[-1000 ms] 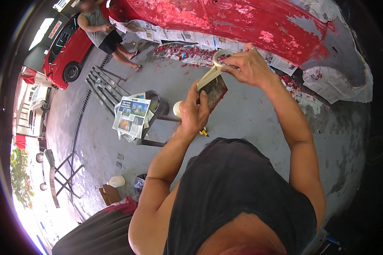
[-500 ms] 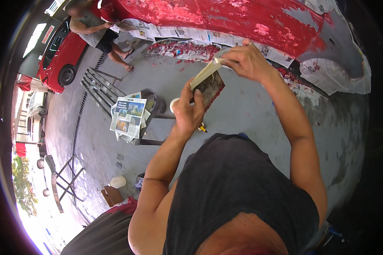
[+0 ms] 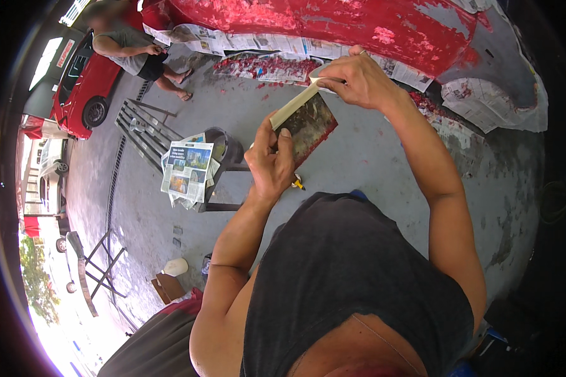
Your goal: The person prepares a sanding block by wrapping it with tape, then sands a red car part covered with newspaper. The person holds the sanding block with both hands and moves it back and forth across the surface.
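Note:
My left hand (image 3: 271, 160) grips a flat, dark-stained rectangular plate (image 3: 311, 122) by its near left end, thumb on its face. Red residue runs along the plate's lower right edge. A cream strip that looks like masking tape (image 3: 294, 108) lies along its upper edge. At the far end, my right hand (image 3: 365, 78) pinches the tape, which curls up in a pale loop by the fingers. Whether that loop belongs to a whole roll I cannot tell. Both hands are raised above the grey floor, in front of my chest.
A scraped red car body (image 3: 358, 25) with newspaper (image 3: 258, 43) along its lower edge lies ahead. Paint flakes (image 3: 264, 68) litter the paper below. Newspapers (image 3: 187, 166) and a dark bucket (image 3: 229, 147) are at a bench on the left. Another person (image 3: 129, 50) stands at far left.
Both hands have shifted slightly left with the plate. The plate is turned so that more of its dark face shows. The other person appears a little further left.

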Demonstrator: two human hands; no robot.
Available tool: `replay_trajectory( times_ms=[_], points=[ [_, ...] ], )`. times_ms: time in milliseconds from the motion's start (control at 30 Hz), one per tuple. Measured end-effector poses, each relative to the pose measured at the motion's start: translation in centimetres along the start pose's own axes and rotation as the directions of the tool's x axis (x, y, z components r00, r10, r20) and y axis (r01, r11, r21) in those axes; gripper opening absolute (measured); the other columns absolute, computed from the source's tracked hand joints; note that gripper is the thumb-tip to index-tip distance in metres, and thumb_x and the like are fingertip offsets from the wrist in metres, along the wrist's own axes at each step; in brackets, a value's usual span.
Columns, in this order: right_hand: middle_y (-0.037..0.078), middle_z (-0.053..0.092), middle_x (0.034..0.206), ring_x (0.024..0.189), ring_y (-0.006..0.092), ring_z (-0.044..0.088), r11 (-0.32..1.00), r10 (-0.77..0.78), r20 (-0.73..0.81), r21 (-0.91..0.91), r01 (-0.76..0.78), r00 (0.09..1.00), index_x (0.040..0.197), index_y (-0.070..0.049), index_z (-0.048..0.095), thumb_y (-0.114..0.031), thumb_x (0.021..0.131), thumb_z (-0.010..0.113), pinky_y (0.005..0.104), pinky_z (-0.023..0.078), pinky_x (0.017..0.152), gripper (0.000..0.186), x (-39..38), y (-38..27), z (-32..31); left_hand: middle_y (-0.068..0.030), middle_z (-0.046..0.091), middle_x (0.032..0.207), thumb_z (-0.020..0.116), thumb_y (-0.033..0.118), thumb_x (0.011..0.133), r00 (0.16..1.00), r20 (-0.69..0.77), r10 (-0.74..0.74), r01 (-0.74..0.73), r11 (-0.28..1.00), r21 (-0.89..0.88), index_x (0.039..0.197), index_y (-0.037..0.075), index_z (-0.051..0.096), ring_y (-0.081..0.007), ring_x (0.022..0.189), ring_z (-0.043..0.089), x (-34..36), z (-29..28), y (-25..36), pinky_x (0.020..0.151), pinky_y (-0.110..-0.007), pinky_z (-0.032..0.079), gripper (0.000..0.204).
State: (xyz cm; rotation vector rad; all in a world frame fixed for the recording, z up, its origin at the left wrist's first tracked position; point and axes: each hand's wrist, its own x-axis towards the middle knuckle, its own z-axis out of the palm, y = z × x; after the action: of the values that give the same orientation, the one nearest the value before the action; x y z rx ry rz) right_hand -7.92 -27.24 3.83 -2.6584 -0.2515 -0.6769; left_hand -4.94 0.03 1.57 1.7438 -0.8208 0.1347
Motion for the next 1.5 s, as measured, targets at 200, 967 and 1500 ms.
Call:
replay_trajectory(
  times_ms=[200,967,1500],
  points=[
    [0.009,0.076,0.087,0.079,0.0298,0.067,1.0,-0.001,0.013,0.012,0.001,1.0,0.101,-0.012,0.081,-0.034,0.099,0.068,0.0431,0.042,0.093,0.026,0.4,-0.1,-0.1,-0.0039,0.069,0.086,0.058,0.001,0.104,1.0,0.013,-0.02,0.02,0.999,0.03,0.138,-0.009,0.058,-0.003,0.069,0.053,-0.1,-0.4,-0.5,0.059,-0.021,0.041,0.036],
    [0.007,0.067,0.108,0.098,0.018,0.063,0.8,-0.044,0.356,0.572,-0.18,0.933,0.112,-0.001,0.075,-0.01,0.097,0.068,0.0327,0.05,0.088,0.019,0.9,0.4,-1.4,-0.0089,0.074,0.108,0.065,0.013,0.103,0.915,0.255,-0.312,0.403,0.697,-0.593,0.131,-0.005,0.063,-0.0089,0.097,0.066,1.9,-2.5,-2.6,0.087,-0.024,0.052,0.033],
    [0.001,0.068,0.1,0.087,0.009,0.057,0.535,-0.015,0.392,0.78,-0.324,0.92,0.106,0.001,0.076,-0.023,0.098,0.074,0.0275,0.045,0.075,0.025,0.5,-1.3,-1.9,-0.0067,0.07,0.101,0.064,0.035,0.107,0.813,0.296,-0.501,0.581,0.681,-0.446,0.12,-0.002,0.064,-0.0118,0.092,0.066,3.2,0.3,-4.2,0.082,-0.03,0.055,0.039]
  ],
)
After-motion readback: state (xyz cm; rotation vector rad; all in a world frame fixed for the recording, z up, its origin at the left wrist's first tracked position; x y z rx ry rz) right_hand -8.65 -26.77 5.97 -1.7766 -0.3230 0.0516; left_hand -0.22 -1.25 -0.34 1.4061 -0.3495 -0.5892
